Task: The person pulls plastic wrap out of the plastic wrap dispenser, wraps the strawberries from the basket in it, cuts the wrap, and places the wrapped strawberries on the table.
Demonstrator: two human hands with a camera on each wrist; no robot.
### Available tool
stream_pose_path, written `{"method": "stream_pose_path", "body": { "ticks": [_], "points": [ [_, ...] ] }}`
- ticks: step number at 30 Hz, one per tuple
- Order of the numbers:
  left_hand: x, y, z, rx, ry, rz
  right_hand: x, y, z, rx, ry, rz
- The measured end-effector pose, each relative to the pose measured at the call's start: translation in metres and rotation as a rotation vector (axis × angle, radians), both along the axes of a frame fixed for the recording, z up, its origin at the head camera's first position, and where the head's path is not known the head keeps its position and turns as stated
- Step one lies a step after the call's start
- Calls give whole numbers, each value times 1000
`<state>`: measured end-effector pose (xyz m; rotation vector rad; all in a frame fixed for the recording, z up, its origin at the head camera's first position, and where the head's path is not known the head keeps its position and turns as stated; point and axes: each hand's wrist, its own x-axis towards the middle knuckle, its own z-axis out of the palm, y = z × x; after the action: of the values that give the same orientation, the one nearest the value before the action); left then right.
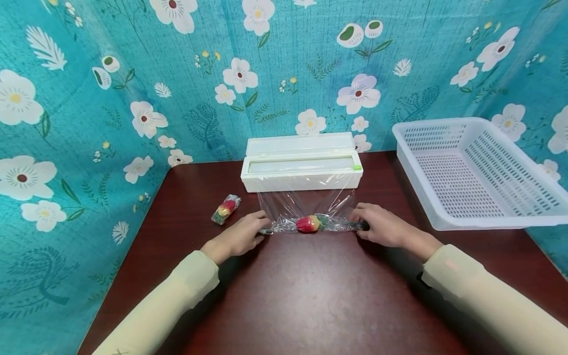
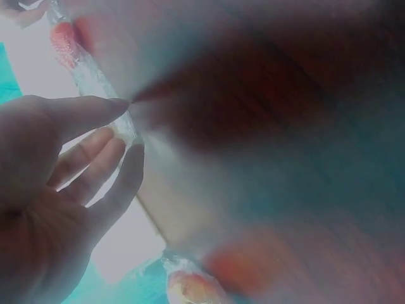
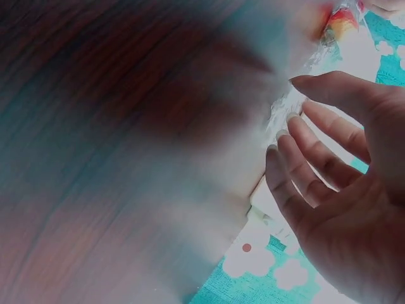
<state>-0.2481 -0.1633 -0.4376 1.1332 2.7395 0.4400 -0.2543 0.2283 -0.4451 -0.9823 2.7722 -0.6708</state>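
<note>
A small red, yellow and green piece [image 1: 308,224], its kind unclear, lies in a rolled strip of plastic wrap [image 1: 286,226] across the table. The film still runs back in a sheet to the white wrap dispenser box [image 1: 301,183], whose lid stands raised. My left hand [image 1: 243,232] pinches the strip's left end between thumb and fingers, also seen in the left wrist view. At the right end, my right hand [image 1: 379,226] holds the twisted film with curled fingers. A similar wrapped piece [image 1: 226,209] lies left of the dispenser, beyond my left hand.
A white perforated plastic basket [image 1: 466,217] stands at the back right of the dark red-brown table [image 1: 310,296]. Behind the table hangs a turquoise floral cloth [image 1: 284,74], close to the dispenser's lid.
</note>
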Motion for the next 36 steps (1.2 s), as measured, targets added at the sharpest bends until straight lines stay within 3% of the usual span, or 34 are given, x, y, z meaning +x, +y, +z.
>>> {"method": "stream_pose_path", "body": {
  "ticks": [6,16,24,30,36],
  "points": [
    [-5,-1,-3,40,22,-29,-1,5,-1,-9,39,49],
    [-10,0,-8,90,-1,8,-6,4,-5,-20,140,103],
    [-11,-3,-8,150,34,-30,-8,1,-3,3,129,116],
    [-9,-6,-7,73,62,3,-7,-2,-3,7,113,113],
    [-6,-3,-4,-18,93,23,-2,0,-3,21,80,42]
  ]
}}
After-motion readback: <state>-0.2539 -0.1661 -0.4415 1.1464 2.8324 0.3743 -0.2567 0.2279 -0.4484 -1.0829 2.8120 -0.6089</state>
